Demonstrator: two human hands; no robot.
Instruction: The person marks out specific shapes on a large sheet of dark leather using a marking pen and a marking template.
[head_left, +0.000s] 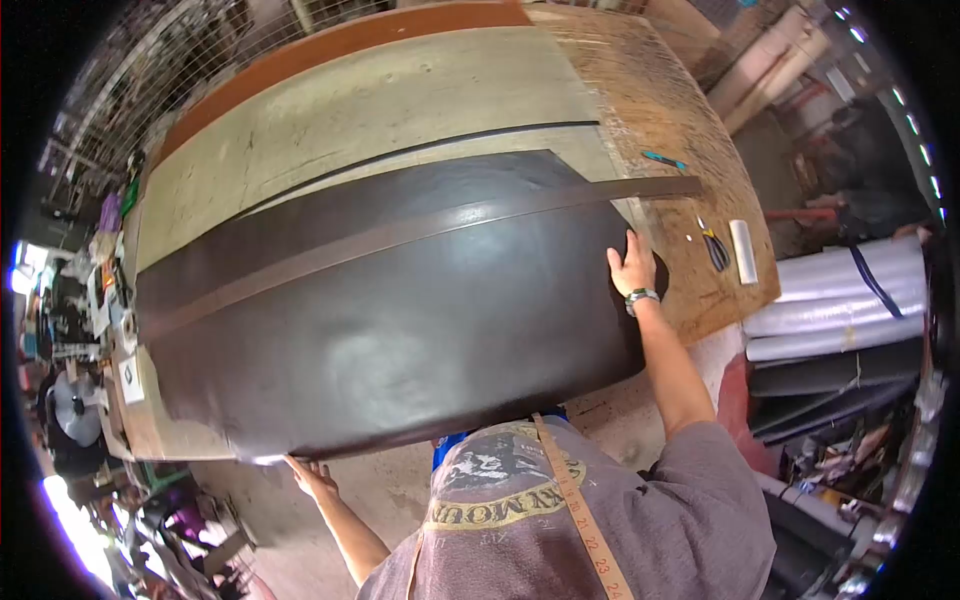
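Note:
A large dark brown sheet [430,330], smooth and glossy like leather or vinyl, is spread over the near part of the table. Across it lies a long brown straight strip [380,240], its right end reaching past the sheet's edge. My right hand [635,266], with a watch at its wrist, rests on the sheet's right edge, fingers stretched out and thumb apart. At the near left edge my left hand [315,480] touches the sheet's border with its fingers extended; part of those fingers is hard to make out.
On the wooden table [640,70] lie a teal cutter [664,160], scissors-like yellow and black handles [715,250] and a white roll [743,251]. A pale sheet [400,90] covers the back. Plastic-wrapped rolls [840,300] stand at the right, a fan [78,408] at the left.

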